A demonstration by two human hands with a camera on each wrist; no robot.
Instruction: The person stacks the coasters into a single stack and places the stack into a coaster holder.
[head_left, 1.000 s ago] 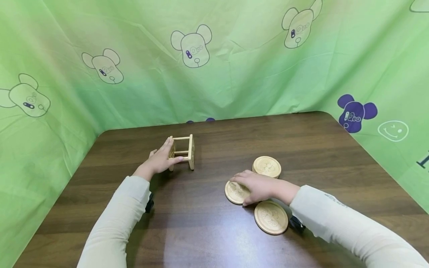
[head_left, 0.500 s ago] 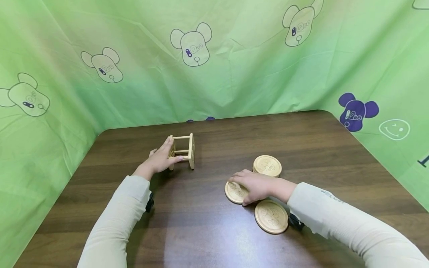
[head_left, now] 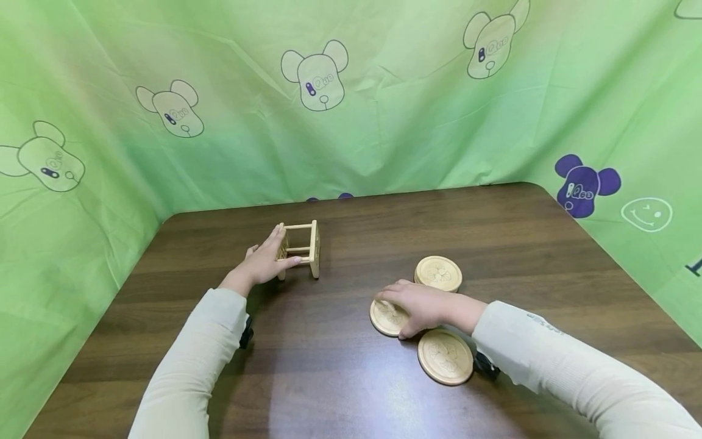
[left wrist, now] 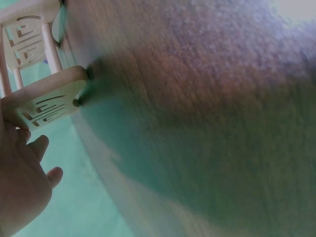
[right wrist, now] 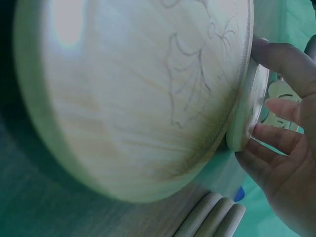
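Note:
On the left of the table stands a small pale wooden coaster rack [head_left: 315, 251] with two side panels joined by rods. My left hand [head_left: 262, 262] holds its left panel, thumb along the front rod; cut-out markings show on the panel [left wrist: 49, 106] in the left wrist view. Right of centre, my right hand [head_left: 421, 305] grips a round wooden coaster [head_left: 386, 318] lying on the table, partly hidden by the hand. The right wrist view shows thumb and fingers at the edges of this coaster [right wrist: 248, 106].
Nearer the front lies another engraved coaster [head_left: 445, 358], large in the right wrist view. Behind my right hand sits a short stack of coasters [head_left: 439, 272]. The dark wooden table [head_left: 329, 366] meets a green printed cloth [head_left: 384, 134] at the back and sides.

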